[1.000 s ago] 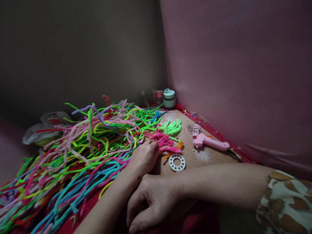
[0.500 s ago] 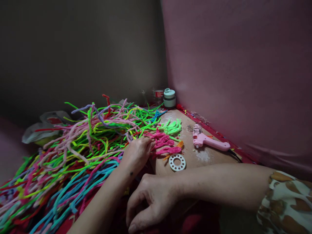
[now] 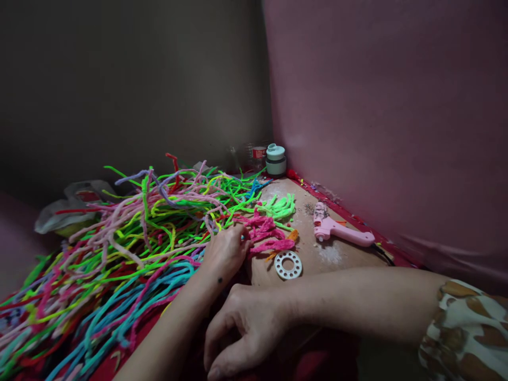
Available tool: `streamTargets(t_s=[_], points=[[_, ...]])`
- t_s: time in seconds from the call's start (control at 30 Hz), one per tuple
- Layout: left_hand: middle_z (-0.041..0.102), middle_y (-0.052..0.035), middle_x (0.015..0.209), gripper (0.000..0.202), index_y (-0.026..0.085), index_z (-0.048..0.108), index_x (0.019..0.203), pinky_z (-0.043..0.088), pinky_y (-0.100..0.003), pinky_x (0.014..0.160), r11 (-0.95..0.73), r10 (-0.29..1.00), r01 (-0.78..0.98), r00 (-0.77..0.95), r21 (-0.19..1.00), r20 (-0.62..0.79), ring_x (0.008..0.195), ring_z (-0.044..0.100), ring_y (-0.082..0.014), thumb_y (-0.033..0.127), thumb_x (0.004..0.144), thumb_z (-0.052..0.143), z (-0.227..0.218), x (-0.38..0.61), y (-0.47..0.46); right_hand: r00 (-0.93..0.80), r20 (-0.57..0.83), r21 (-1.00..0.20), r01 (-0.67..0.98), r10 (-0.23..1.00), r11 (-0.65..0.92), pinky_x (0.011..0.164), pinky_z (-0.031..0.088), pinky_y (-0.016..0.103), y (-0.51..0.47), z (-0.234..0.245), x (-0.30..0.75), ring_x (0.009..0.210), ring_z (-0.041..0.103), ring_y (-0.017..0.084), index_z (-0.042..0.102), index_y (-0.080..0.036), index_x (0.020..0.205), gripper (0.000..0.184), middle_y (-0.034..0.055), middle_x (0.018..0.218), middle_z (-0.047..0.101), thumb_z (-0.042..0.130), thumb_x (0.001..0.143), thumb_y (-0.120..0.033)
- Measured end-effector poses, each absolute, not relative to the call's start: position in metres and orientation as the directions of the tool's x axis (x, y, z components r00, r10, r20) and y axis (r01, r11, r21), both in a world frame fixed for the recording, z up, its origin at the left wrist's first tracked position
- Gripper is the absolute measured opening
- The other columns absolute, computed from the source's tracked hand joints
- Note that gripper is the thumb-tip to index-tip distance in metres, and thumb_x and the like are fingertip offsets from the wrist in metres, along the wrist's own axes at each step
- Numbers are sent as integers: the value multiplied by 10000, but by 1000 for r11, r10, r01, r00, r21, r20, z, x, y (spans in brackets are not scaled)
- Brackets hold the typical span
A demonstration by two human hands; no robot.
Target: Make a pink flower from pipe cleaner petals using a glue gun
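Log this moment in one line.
left hand: at pink pieces; right hand: loosely curled; white ring: lying flat; glue gun: unheld

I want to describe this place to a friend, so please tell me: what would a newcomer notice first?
Most striking is the heap of colourful strands, spread over the lower left. Next come the pink glue gun on the right, near the pink wall, and the pink pieces near the middle, close by the left hand.

No lettering can be read.
Red label (image 3: 259, 152) on the jar (image 3: 257, 164) too small to make out; red patch (image 3: 88, 196) on the bag (image 3: 51, 220) blurred.
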State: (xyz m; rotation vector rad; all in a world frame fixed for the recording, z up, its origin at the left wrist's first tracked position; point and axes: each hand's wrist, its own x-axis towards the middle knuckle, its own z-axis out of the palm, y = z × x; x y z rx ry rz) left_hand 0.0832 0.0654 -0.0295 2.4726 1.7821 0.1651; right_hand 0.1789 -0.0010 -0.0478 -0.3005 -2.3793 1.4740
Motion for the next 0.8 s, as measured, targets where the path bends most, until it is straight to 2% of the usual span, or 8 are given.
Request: streamTargets(t_s=[0.17, 0.27, 0.33, 0.47, 0.6, 0.7, 0.8], points=[[692, -33, 827, 179, 227, 649, 855, 406, -248, 641, -369, 928, 901, 368, 226, 50, 750, 620, -177, 300, 793, 498, -29, 80, 66, -928, 137, -900, 30, 346, 435, 593, 399, 57, -1, -47, 180, 632, 542, 47, 655, 0, 918, 241, 45, 750, 625, 573, 789, -186], [699, -36, 840, 252, 217, 649, 932, 422, -239, 657, -366, 930, 875, 335, 317, 150, 762, 630, -170, 345, 816, 465, -26, 78, 68, -926, 107, -897, 67, 362, 437, 590, 393, 56, -2, -44, 181, 629, 538, 42, 661, -24, 898, 227, 31, 753, 619, 579, 786, -204], [704, -34, 863, 291, 226, 632, 1019, 426, -238, 670, -353, 931, 880, 295, 318, 217, 765, 634, -166, 334, 828, 440, -24, 80, 71, -926, 94, -898, 80, 366, 432, 597, 392, 57, -2, -42, 181, 636, 541, 42, 661, -40, 884, 211, 22, 751, 617, 583, 785, -209], [711, -47, 880, 331, 266, 610, 1097, 429, -265, 674, -336, 937, 928, 312, 158, 160, 800, 642, -199, 309, 813, 448, -20, 90, 80, -927, 92, -913, 67, 363, 401, 615, 406, 67, -1, -45, 180, 638, 554, 45, 648, -58, 874, 187, 13, 742, 616, 577, 790, -209], [703, -71, 919, 304, 283, 645, 1008, 437, -296, 657, -317, 942, 948, 316, -8, 115, 833, 646, -235, 291, 823, 404, -21, 100, 88, -927, 103, -924, 46, 361, 381, 617, 423, 79, 1, -51, 179, 658, 565, 60, 640, -67, 873, 198, 20, 761, 621, 576, 786, -233], [702, -71, 883, 290, 270, 657, 928, 438, -297, 663, -311, 944, 949, 314, -38, 101, 823, 649, -231, 241, 814, 392, -26, 102, 90, -926, 116, -919, 37, 360, 391, 621, 424, 78, 0, -52, 179, 665, 564, 60, 640, -70, 873, 209, 20, 773, 626, 567, 789, -247], [699, -88, 855, 289, 245, 643, 926, 439, -311, 655, -287, 949, 957, 291, -48, 122, 808, 651, -244, 237, 820, 374, -31, 101, 89, -924, 126, -913, 34, 360, 407, 625, 416, 72, 0, -49, 180, 658, 554, 53, 640, -65, 864, 201, 18, 770, 623, 569, 790, -237]])
